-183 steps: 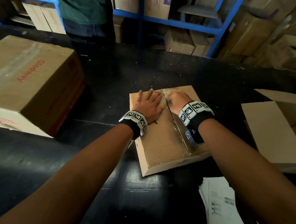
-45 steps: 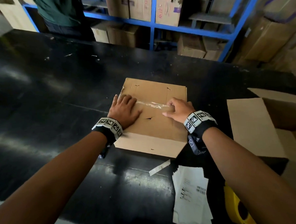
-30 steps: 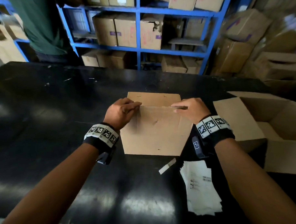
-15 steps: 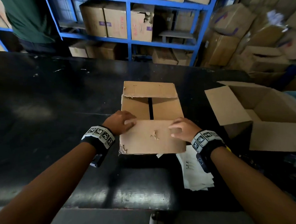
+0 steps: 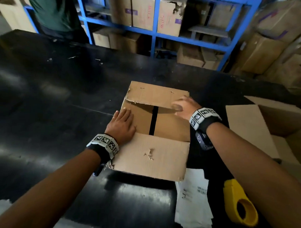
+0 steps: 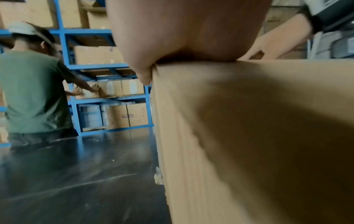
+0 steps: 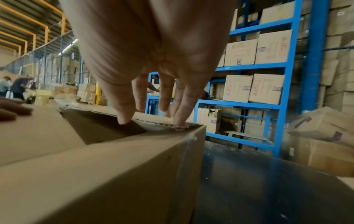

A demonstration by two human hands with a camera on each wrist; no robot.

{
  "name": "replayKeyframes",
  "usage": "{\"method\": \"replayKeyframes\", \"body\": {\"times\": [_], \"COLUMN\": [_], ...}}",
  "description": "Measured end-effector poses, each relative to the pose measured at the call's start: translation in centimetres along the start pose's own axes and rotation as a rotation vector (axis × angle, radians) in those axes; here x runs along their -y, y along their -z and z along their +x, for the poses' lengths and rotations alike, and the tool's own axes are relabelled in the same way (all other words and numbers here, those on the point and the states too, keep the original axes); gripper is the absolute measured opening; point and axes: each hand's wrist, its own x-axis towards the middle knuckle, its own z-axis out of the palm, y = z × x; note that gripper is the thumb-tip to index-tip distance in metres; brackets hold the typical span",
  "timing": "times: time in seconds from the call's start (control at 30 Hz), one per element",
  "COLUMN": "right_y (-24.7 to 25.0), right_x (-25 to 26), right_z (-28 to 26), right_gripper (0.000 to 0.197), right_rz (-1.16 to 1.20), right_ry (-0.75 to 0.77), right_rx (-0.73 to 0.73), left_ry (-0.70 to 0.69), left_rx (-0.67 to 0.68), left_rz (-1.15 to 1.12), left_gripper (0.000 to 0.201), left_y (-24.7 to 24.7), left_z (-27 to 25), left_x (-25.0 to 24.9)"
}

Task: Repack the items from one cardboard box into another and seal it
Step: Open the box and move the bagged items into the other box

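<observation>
A cardboard box (image 5: 153,156) stands mid-table. Its near flap lies folded out toward me and its far flap (image 5: 156,95) is half raised. The two inner flaps lie flat with a dark gap (image 5: 153,120) between them. My left hand (image 5: 122,124) lies flat on the left inner flap; in the left wrist view the palm (image 6: 184,30) rests on the box's top edge (image 6: 249,136). My right hand (image 5: 182,105) reaches to the far flap's right end. In the right wrist view its straight fingertips (image 7: 180,121) touch that flap's torn edge (image 7: 159,121). A second, open box (image 5: 249,127) sits at the right.
A yellow tape dispenser (image 5: 240,206) and a sheaf of white papers (image 5: 192,197) lie at the near right on the black table (image 5: 52,100). Blue shelving (image 5: 191,40) with cartons stands behind. A person in a green shirt (image 6: 32,91) works at the far left.
Both hands have left the near flap, which now lies folded out toward me. My left hand slid onto the left inner flap. My right hand reached forward to the far flap.
</observation>
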Motion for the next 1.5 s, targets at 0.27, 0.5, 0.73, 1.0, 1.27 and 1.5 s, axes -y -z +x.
{"method": "replayKeyframes", "body": {"times": [0.27, 0.5, 0.73, 1.0, 1.27, 1.5], "right_y": [0.6, 4.3, 4.6, 0.0, -1.6, -3.1], "right_x": [-1.8, -2.9, -2.5, -4.1, -2.1, 0.0], "right_z": [3.1, 5.0, 8.2, 7.9, 4.1, 1.4], "right_gripper": [0.032, 0.017, 0.05, 0.074, 0.065, 0.061], "right_rz": [0.015, 0.082, 0.149, 0.059, -0.079, -0.219], "right_ry": [0.108, 0.135, -0.104, -0.243, -0.171, -0.073], "right_rx": [-0.12, -0.662, -0.558, 0.14, 0.233, 0.26], "left_ry": [-0.136, -0.145, -0.147, -0.219, -0.423, -0.418], "left_rx": [0.085, 0.097, 0.121, 0.122, 0.21, 0.101], "left_rz": [0.08, 0.122, 0.123, 0.201, 0.31, 0.16], "left_gripper": [0.093, 0.089, 0.057, 0.064, 0.05, 0.051], "left_y": [1.3, 1.2, 2.3, 2.3, 2.8, 5.1], "left_z": [1.8, 2.7, 3.4, 4.8, 5.9, 5.7], "left_x": [0.0, -0.1, -0.3, -1.1, -2.9, -3.3]}}
